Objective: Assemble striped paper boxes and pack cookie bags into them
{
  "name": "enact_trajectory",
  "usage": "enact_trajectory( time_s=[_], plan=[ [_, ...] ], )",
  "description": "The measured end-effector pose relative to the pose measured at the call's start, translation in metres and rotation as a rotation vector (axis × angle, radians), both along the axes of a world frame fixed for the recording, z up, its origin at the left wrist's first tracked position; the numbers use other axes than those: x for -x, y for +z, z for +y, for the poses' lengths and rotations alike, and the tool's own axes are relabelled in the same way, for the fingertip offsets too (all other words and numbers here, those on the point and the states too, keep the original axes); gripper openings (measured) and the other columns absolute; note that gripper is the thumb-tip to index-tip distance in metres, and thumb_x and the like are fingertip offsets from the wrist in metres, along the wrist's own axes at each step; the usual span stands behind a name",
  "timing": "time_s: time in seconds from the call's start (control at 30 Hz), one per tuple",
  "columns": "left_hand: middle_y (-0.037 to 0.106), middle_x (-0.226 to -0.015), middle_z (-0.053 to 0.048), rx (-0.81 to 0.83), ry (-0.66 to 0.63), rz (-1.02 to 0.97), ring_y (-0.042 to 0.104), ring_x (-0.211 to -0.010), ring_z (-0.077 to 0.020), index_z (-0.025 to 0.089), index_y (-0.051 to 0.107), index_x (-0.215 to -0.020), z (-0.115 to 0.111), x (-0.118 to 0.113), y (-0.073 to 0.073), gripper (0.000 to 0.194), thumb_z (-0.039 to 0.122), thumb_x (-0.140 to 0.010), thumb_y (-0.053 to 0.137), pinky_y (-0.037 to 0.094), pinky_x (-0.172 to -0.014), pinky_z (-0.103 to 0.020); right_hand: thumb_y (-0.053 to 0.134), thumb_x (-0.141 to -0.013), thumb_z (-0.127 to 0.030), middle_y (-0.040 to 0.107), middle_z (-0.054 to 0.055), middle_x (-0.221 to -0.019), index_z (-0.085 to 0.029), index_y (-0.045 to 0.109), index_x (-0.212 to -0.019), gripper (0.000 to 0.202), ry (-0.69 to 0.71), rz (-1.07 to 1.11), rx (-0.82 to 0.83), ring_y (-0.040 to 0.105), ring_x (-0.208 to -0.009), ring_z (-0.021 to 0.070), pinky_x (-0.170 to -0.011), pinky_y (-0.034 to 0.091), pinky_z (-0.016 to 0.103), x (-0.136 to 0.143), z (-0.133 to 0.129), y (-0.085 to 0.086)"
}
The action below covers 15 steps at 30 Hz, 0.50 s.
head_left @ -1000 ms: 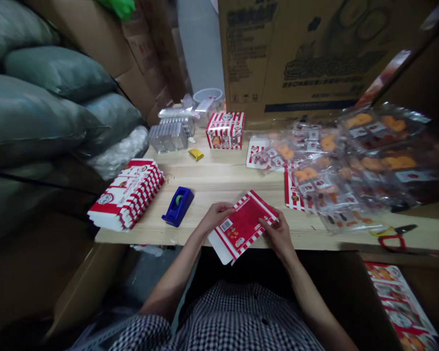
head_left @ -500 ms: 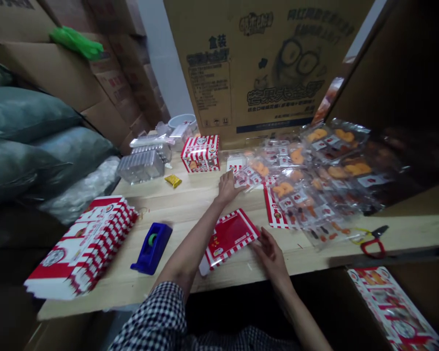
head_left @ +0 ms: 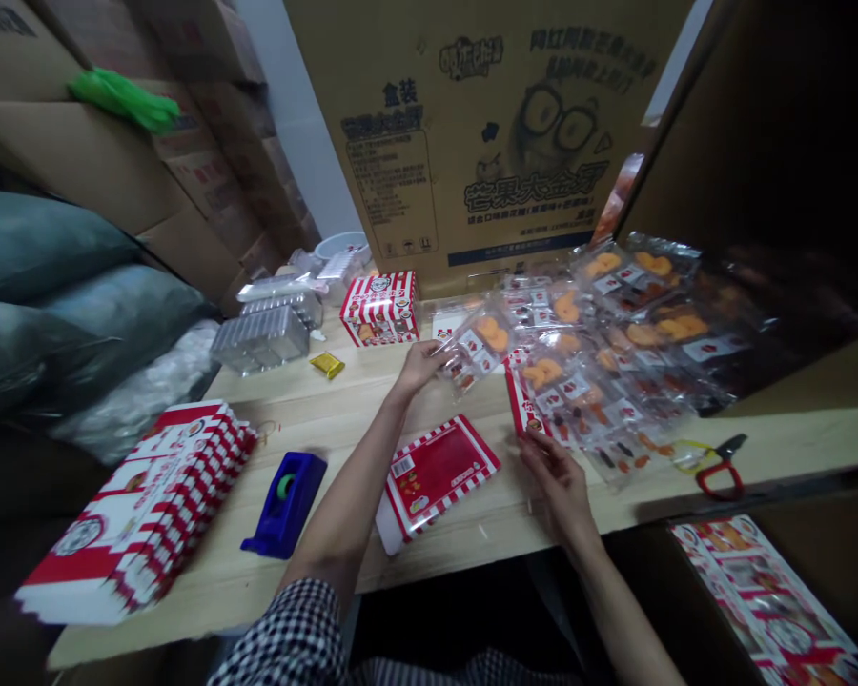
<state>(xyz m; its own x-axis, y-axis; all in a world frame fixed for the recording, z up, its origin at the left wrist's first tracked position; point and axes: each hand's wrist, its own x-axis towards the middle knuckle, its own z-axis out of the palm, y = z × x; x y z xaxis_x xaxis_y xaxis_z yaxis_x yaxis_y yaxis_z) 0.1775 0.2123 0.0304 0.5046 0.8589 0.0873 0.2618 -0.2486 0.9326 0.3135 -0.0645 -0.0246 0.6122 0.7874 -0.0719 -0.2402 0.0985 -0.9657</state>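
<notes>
My left hand (head_left: 420, 370) grips the near left edge of a clear plastic packet (head_left: 480, 345), which has orange pieces and small white labels inside and is lifted at a tilt. My right hand (head_left: 559, 481) is open, its fingers loosely bent, at the near end of a red-and-white striped carton (head_left: 520, 395) partly covered by other packets. Whether the fingertips touch that carton I cannot tell. Between my forearms a flat red carton (head_left: 439, 474) with striped edges lies on the table, untouched.
At left are a stack of striped cartons (head_left: 143, 505) and a blue tape dispenser (head_left: 286, 505). Behind stand clear plastic trays (head_left: 261, 338), a gold sachet (head_left: 327, 365) and an upright striped box (head_left: 380, 310). Scissors (head_left: 721, 467) lie right of the heaped packets (head_left: 615, 353).
My left hand has picked up the clear packet from the heap and drawn it nearer. My right hand has left the flat red carton and moved right and forward. The view has shifted slightly.
</notes>
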Motion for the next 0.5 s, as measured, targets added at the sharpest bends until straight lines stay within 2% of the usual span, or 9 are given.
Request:
enact_trajectory(
  time_s=[0.17, 0.23, 0.33, 0.4, 0.43, 0.47, 0.5],
  plan=[
    [0.068, -0.078, -0.005, 0.079, -0.058, -0.118, 0.057, -0.067, -0.0139, 0.012, 0.069, -0.085, -0.037, 0.027, 0.016, 0.054, 0.065, -0.075, 0.066, 0.043, -0.065, -0.025, 0.085, -0.07, -0.042, 0.074, 0.003, -0.112, -0.028, 0.068, -0.116, 0.051, 0.042, 0.197, -0.072, 0.07, -0.106, 0.0228, -0.09, 0.059, 0.039, -0.005, 0.049, 0.034],
    [0.065, -0.072, -0.004, 0.096, -0.067, -0.117, 0.055, -0.062, -0.0128, 0.013, 0.067, -0.078, -0.046, 0.029, 0.016, 0.058, 0.07, -0.076, 0.061, 0.043, -0.063, -0.025, 0.086, -0.069, -0.041, 0.074, 0.0, -0.112, -0.031, 0.067, -0.112, 0.048, 0.204, 0.358, -0.127, 0.071, -0.105, 0.0224, -0.088, 0.061, 0.039, -0.003, 0.075, 0.046],
    [0.064, -0.068, -0.006, 0.096, -0.081, -0.069, 0.057, -0.063, -0.0156, 0.013, 0.065, -0.072, -0.055, 0.03, 0.012, 0.066, 0.077, -0.08, 0.05, 0.045, -0.064, -0.028, 0.085, -0.068, -0.041, 0.076, 0.001, -0.106, -0.026, 0.069, -0.097, 0.037, 0.254, 0.391, -0.165, 0.073, -0.099, 0.0238, -0.084, 0.063, 0.04, 0.004, 0.109, 0.056],
    [0.069, -0.08, -0.011, 0.072, -0.077, -0.037, 0.064, -0.08, -0.0227, 0.012, 0.068, -0.079, -0.062, 0.035, 0.011, 0.068, 0.077, -0.082, 0.047, 0.05, -0.075, -0.034, 0.085, -0.068, -0.038, 0.078, 0.002, -0.096, -0.022, 0.068, -0.092, 0.033, 0.221, 0.395, -0.162, 0.075, -0.091, 0.0239, -0.08, 0.064, 0.039, 0.007, 0.125, 0.054],
    [0.071, -0.094, -0.014, 0.04, -0.075, -0.021, 0.064, -0.097, -0.0272, 0.012, 0.07, -0.089, -0.066, 0.038, 0.012, 0.067, 0.075, -0.081, 0.05, 0.05, -0.084, -0.038, 0.085, -0.068, -0.036, 0.078, 0.002, -0.09, -0.021, 0.068, -0.091, 0.032, 0.203, 0.4, -0.158, 0.075, -0.087, 0.0237, -0.078, 0.064, 0.038, 0.008, 0.131, 0.052],
    [0.069, -0.113, -0.017, -0.018, -0.087, 0.009, 0.059, -0.116, -0.0316, 0.012, 0.07, -0.104, -0.07, 0.043, 0.014, 0.067, 0.073, -0.078, 0.058, 0.046, -0.096, -0.041, 0.084, -0.068, -0.035, 0.078, 0.002, -0.086, -0.021, 0.068, -0.09, 0.031, 0.188, 0.404, -0.155, 0.075, -0.085, 0.0235, -0.076, 0.064, 0.038, 0.008, 0.136, 0.05],
    [0.061, -0.132, -0.019, -0.103, -0.117, 0.057, 0.046, -0.133, -0.0348, 0.013, 0.065, -0.121, -0.076, 0.047, 0.017, 0.074, 0.069, -0.073, 0.068, 0.039, -0.106, -0.045, 0.083, -0.069, -0.034, 0.078, 0.002, -0.085, -0.021, 0.068, -0.09, 0.029, 0.181, 0.407, -0.153, 0.075, -0.084, 0.0231, -0.075, 0.064, 0.037, 0.009, 0.14, 0.049]
  ],
)
